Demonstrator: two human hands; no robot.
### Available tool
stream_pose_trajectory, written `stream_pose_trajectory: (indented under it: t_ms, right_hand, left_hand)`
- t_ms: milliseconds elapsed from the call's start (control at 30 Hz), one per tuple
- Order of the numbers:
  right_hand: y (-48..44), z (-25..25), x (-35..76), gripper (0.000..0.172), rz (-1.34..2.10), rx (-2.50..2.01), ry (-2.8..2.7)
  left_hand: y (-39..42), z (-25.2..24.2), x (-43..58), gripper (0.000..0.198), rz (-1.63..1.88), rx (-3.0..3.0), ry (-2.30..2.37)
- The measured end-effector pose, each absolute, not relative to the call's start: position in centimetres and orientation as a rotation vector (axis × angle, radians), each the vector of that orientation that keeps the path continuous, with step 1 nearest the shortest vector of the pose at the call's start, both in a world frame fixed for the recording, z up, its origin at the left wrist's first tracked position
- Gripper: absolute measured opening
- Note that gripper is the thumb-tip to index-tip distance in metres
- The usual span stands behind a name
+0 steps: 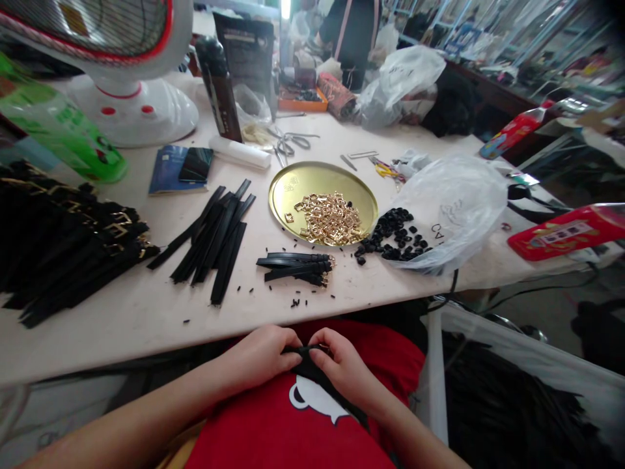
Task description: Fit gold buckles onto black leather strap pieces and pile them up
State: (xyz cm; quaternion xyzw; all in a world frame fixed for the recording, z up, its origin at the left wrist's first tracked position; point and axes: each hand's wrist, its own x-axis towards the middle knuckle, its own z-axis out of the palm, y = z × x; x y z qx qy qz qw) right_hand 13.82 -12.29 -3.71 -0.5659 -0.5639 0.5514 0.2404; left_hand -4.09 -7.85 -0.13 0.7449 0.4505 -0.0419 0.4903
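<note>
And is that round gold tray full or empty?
Partly full: the tray has gold buckles heaped toward its near side; the far side is bare.

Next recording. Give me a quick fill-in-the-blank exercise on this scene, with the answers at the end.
1. The left hand and the right hand both hold a strip whose colour is ____.
2. In the picture, the printed plastic bag lies to the ____ of the gold tray.
3. The dark phone lies on a booklet whose colour is ____.
4. On the base of the white fan there are ____ red buttons.

Missing words: black; right; blue; two.
</note>
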Motion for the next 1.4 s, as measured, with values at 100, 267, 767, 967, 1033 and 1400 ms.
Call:
stream_pose_trajectory:
  t_ms: [100, 267, 767, 967, 1033, 1400]
  right_hand:
    - [-12.7, -3.8, 13.4, 0.003, 1.464, -1.531, -1.528]
    - [-12.8, -3.0, 13.7, 0.002, 1.459, -1.564, -1.516]
    - [-12.0, -2.7, 13.4, 0.007, 1.531, -1.576, -1.405]
    - [-9.6, -2.9, 13.6, 0.009, 1.488, -1.510, -1.389]
    - [-8.2, -2.7, 13.6, 0.009, 1.446, -1.485, -1.437]
    - [2.2, -4.7, 13.6, 0.023, 0.469, -1.442, -2.008]
  left_hand:
    - [-8.3, 0.2, -3.7, 0.024, -0.068, 1.828, 1.069]
    - [-7.9, 0.4, -4.4, 0.025, -0.126, 1.895, 1.090]
    - [-7.1, 0.0, -4.3, 0.024, -0.176, 1.924, 1.080]
    - [-5.0, 1.6, -3.7, 0.026, -0.119, 2.027, 1.129]
    - [-3.7, 1.8, -3.5, 0.027, -0.088, 2.072, 1.156]
    - [4.8, 0.1, -4.2, 0.030, 0.161, 2.422, 1.532]
